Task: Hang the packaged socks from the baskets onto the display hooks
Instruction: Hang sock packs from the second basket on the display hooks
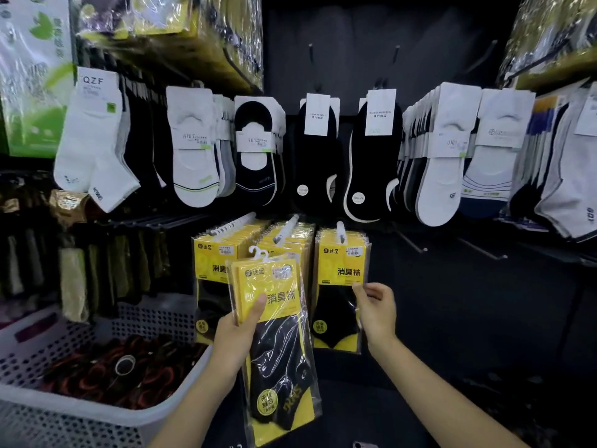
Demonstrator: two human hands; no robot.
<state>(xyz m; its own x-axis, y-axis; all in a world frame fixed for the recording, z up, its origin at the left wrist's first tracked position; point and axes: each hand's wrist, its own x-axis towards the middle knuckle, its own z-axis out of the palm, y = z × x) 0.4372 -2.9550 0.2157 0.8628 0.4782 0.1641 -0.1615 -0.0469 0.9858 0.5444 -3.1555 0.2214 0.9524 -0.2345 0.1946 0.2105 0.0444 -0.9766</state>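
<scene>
Several sock packs [281,350] stacked in L hand [237,334], thumb clamped over the yellow card, just in front of hung pack [339,276]; R hand [378,313] half-curled at its edge, grip unclear; pkgs likely light, floppy, slick film; hold by stiff card, feed hanger tab [258,253] onto hook [340,231].

At lower centre, a stack of yellow sock packs [281,337] is held in the left grip [237,334]. The edge of a hung pack [339,286] is touched by the right grip [376,313]. A perforated basket [97,409] is seen lower left.
</scene>
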